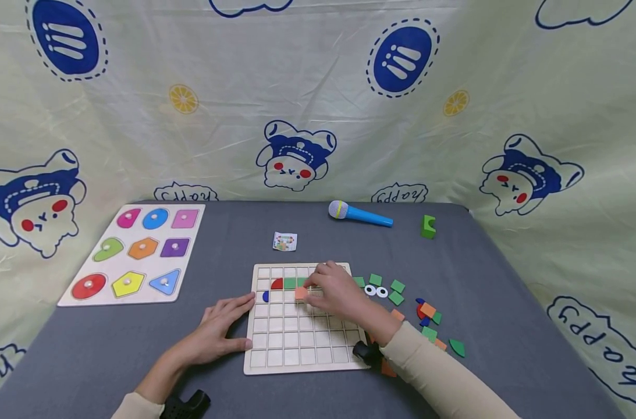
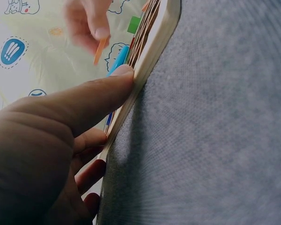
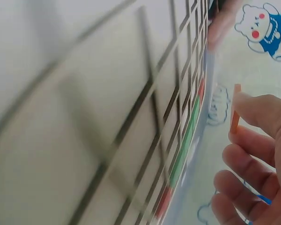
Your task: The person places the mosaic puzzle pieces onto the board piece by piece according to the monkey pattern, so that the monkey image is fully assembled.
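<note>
Between thumb and forefinger, my right hand (image 1: 337,293) pinches an orange square tile (image 1: 300,293) over the upper part of a pale wooden grid board (image 1: 291,339). Seen edge-on in the right wrist view, that orange tile (image 3: 235,108) is held above the board's surface. My left hand (image 1: 215,329) rests against the board's left edge, thumb and fingers spread and fairly straight. In the board's upper rows sit a red piece (image 1: 277,283), green square tiles (image 1: 290,283) and a blue piece (image 1: 266,296). My right hand hides part of the top row.
Loose green, orange, red and blue pieces (image 1: 429,333) lie right of the board, with two white rings (image 1: 376,291). Behind are a small picture card (image 1: 284,241), a blue toy microphone (image 1: 367,216) and a green block (image 1: 428,227). A shape puzzle board (image 1: 134,265) lies at left.
</note>
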A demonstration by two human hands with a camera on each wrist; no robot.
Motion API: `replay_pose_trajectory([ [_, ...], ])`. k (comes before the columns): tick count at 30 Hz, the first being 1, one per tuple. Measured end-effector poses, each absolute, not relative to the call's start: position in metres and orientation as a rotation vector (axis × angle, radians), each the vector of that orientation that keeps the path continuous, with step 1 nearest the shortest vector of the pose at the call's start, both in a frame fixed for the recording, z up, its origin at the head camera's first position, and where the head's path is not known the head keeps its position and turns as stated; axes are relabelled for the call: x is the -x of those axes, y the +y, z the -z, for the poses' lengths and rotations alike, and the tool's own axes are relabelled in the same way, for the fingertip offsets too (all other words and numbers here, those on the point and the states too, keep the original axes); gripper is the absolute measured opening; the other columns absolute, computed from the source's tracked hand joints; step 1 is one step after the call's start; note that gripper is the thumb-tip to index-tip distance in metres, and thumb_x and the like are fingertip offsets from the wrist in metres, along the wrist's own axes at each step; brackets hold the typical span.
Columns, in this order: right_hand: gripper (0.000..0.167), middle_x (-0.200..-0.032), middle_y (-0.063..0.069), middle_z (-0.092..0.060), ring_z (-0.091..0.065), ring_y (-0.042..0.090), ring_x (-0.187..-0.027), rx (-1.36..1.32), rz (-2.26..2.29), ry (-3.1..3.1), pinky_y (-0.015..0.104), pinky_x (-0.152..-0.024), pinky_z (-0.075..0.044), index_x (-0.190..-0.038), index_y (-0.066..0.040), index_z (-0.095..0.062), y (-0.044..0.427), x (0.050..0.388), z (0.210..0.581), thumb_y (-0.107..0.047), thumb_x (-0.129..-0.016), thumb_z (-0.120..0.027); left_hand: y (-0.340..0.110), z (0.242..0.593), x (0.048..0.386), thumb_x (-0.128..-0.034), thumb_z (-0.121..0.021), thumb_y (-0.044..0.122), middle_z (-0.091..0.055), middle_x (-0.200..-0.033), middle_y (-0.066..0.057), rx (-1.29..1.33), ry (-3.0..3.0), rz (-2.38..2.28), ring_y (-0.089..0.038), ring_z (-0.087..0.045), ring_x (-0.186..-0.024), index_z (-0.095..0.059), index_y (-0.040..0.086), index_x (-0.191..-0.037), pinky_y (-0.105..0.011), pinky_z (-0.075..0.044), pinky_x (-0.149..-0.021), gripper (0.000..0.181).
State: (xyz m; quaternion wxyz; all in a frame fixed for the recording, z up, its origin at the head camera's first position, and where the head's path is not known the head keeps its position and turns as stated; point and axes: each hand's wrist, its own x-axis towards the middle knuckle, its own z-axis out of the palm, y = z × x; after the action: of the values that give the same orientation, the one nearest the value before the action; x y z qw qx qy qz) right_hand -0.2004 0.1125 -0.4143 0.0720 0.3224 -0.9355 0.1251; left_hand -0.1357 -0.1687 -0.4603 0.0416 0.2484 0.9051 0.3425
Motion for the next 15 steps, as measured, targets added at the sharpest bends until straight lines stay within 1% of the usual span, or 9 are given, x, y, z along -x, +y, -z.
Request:
replay_pose_trajectory([
  [5, 0.02, -0.09, -0.005, -0.062, -0.049, 0.012, -0.084, -0.989, -0.321, -2.852, 0.029, -0.076, -0.041, -0.094, -0.02, -0.073, 0.087, 0.205, 0.416, -0.035, -0.081, -0.071, -0.169, 0.461, 0.136, -0.0809, -0.071, 0.04, -0.036, -0.152, -0.007, -0.758, 2.773, -1.044, -0.029, -0.035, -0.129, -0.04, 0.008, -0.144, -0.05, -0.022, -0.094, 0.077],
  [15, 0.022, -0.094, -0.004, -0.063, -0.049, 0.014, -0.087, -0.976, -0.191, -2.939, 0.029, -0.079, -0.041, -0.097, -0.021, -0.072, 0.062, 0.212, 0.42, -0.038, -0.083, -0.069, -0.169, 0.46, 0.135, -0.081, -0.071, 0.04, -0.037, -0.151, -0.008, -0.773, 2.783, -1.038, -0.029, -0.036, -0.128, -0.041, 0.007, -0.143, -0.049, -0.023, -0.093, 0.076],
])
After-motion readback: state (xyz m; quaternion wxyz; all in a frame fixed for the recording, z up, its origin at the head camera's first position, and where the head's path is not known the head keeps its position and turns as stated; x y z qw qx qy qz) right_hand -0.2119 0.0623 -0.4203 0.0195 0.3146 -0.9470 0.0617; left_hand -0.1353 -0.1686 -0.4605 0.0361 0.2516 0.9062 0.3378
